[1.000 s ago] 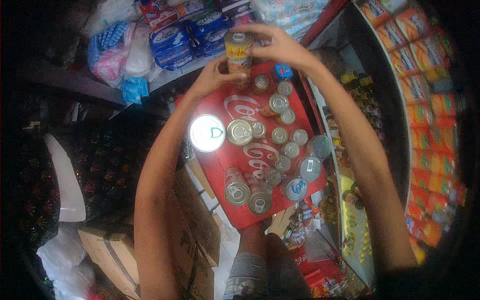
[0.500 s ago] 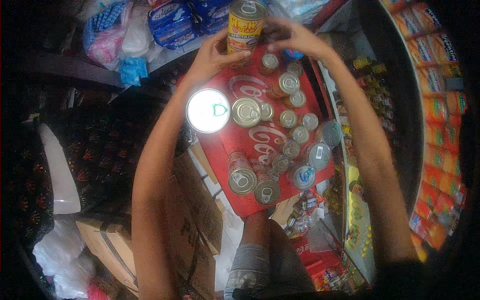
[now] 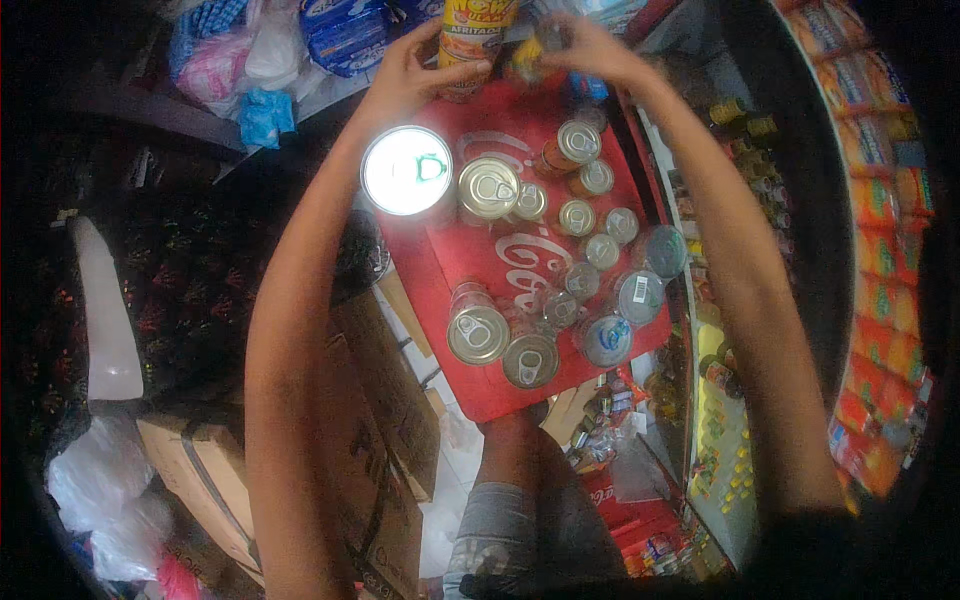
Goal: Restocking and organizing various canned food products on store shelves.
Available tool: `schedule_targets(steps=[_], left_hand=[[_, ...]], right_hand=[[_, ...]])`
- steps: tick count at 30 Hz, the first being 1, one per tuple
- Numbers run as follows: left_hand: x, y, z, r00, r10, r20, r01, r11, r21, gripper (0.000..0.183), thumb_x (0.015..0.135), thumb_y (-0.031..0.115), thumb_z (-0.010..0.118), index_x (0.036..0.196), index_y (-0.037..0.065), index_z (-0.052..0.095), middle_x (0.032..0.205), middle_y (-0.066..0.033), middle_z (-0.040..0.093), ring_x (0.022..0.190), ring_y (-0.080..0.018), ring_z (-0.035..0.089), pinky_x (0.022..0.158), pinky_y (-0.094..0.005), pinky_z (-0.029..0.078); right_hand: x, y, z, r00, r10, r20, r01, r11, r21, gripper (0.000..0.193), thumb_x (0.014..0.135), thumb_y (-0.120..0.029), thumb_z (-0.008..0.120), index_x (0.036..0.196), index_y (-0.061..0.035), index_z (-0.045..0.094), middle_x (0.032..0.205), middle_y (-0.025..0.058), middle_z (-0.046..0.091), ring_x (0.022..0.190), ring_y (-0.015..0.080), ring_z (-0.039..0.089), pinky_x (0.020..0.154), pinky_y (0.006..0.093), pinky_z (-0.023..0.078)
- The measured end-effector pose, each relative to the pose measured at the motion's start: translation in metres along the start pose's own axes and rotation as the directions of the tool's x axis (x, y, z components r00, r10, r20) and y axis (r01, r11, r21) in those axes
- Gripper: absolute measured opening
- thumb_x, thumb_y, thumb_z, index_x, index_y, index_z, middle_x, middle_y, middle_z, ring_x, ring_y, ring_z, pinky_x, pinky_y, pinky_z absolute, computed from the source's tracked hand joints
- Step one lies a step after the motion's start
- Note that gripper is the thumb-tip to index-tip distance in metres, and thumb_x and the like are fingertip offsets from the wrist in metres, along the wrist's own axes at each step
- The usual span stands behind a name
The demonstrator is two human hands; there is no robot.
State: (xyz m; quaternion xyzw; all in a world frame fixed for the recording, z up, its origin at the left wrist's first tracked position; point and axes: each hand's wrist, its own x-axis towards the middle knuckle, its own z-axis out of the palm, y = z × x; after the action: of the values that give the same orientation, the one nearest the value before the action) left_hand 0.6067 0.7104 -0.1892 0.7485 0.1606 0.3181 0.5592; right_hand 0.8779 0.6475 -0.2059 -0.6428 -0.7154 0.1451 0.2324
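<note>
At the far edge of a red table (image 3: 450,285), my left hand (image 3: 412,78) is closed around a yellow-labelled food can (image 3: 474,32), its thumb across the front. The can stands upright, and its top is cut off by the picture's edge. To its right, my right hand (image 3: 590,50) grips a small can (image 3: 528,62) with yellow and dark colours, smeared by motion. Nearer me stand a large can with a glaring white lid (image 3: 406,170), a gold-topped can (image 3: 489,188) and a smaller can (image 3: 530,201) touching it.
Several small cans (image 3: 577,217) stand on the table's right half, with clear-lidded jars (image 3: 639,298) by its right edge. Two taller cans (image 3: 478,334) are near the front. Cardboard boxes (image 3: 200,470) lie at lower left. Shelves with orange packets (image 3: 885,300) line the right.
The small can that stood by the table's far end is now in my right hand, lifted. The yellow can remains in my left hand. The view has shifted slightly.
</note>
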Motion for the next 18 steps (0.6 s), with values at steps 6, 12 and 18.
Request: schedule_targets(steps=[6, 12, 18], left_hand=[[0.007, 0.042, -0.014, 0.999, 0.01, -0.033, -0.01, 1.0, -0.004, 0.048, 0.078, 0.016, 0.075, 0.119, 0.004, 0.055, 0.113, -0.007, 0.062, 0.105, -0.0164, 0.058, 0.094, -0.0328, 0.044], [0.015, 0.14, -0.007, 0.999, 0.044, 0.023, -0.041, 0.992, -0.117, 0.049, 0.08, 0.013, 0.073, 0.121, 0.001, 0.05, 0.1, -0.0064, 0.063, 0.081, -0.0147, 0.061, 0.067, -0.031, 0.05], [-0.025, 0.221, 0.013, 0.985, 0.169, -0.036, -0.162, 0.976, 0.147, 0.04, 0.083, 0.018, 0.07, 0.116, 0.002, 0.056, 0.104, -0.0063, 0.063, 0.094, -0.0143, 0.058, 0.084, -0.0312, 0.046]], right_hand=[[-0.002, -0.129, -0.144, 0.955, 0.021, -0.295, 0.091, 0.929, 0.36, 0.057, 0.087, -0.041, 0.06, 0.127, -0.0004, 0.051, 0.113, 0.0123, 0.06, 0.096, 0.0196, 0.058, 0.08, 0.0317, 0.047], [-0.015, -0.204, -0.232, 0.729, -0.255, -0.636, 0.399, 0.912, 0.092, 0.048, 0.09, -0.039, 0.058, 0.12, -0.002, 0.057, 0.108, 0.0106, 0.062, 0.095, 0.0188, 0.06, 0.077, 0.0318, 0.048], [-0.062, -0.29, -0.278, 0.629, -0.415, -0.657, 0.549, 0.836, -0.002, 0.054, 0.089, -0.047, 0.057, 0.12, -0.0021, 0.056, 0.102, 0.0138, 0.062, 0.085, 0.0191, 0.063, 0.069, 0.0298, 0.051]])
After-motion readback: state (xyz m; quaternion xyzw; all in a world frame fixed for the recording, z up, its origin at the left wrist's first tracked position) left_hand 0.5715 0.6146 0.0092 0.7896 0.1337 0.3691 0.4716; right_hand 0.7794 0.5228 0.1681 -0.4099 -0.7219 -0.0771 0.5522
